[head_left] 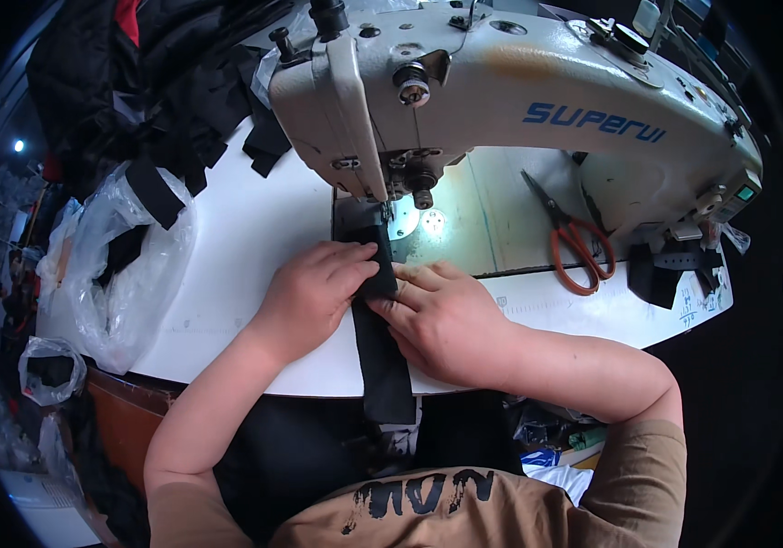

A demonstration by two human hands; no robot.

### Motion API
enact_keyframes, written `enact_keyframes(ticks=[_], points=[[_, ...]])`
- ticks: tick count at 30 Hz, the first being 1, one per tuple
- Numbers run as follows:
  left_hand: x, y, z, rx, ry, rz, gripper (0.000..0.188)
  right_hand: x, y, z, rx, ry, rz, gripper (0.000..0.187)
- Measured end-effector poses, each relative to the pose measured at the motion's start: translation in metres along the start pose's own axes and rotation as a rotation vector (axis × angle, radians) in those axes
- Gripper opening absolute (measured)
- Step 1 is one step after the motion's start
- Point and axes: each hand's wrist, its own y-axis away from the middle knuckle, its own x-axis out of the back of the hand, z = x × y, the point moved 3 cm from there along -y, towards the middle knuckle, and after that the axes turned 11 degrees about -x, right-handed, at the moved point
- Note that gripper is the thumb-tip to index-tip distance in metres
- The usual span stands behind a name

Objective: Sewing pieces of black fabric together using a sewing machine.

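We see the black strip [387, 365] running from the presser foot [386, 216] down over the white tabletop [227, 310], its lower end hanging past the front edge; its upper part looks doubled, perhaps 2 layers. The left hand [318, 288] presses its fingers, held together, onto that part; the right hand [451, 320] bunches its fingertips at the right edge, and we cannot tell whether either thumb pinches from below. If these 2 hands pull unevenly, we think the strip could slew and its layers slip apart. Fingertips so near the sewing machine [492, 68] could stray under the foot. The hanging end could drag the strip askew. Farther right, a swinging right forearm [583, 361] could knock the orange-handled scissors [578, 251]
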Motion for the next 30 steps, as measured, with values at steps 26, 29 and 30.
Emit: enact_keyframes(ticks=[26, 29, 30], points=[[-0.007, -0.009, -0.017, -0.031, -0.017, -0.013, 0.03, 0.005, -0.003, -0.006, -0.018, 0.011, -0.001, 0.048], [-0.008, -0.008, -0.021, -0.027, 0.008, 0.021, 0.029, 0.0, -0.004, -0.007, -0.02, 0.021, 0.029, 0.047], [-0.008, -0.008, -0.022, -0.028, 0.007, 0.021, 0.029, -0.001, -0.004, -0.008, -0.026, 0.039, 0.045, 0.047]])
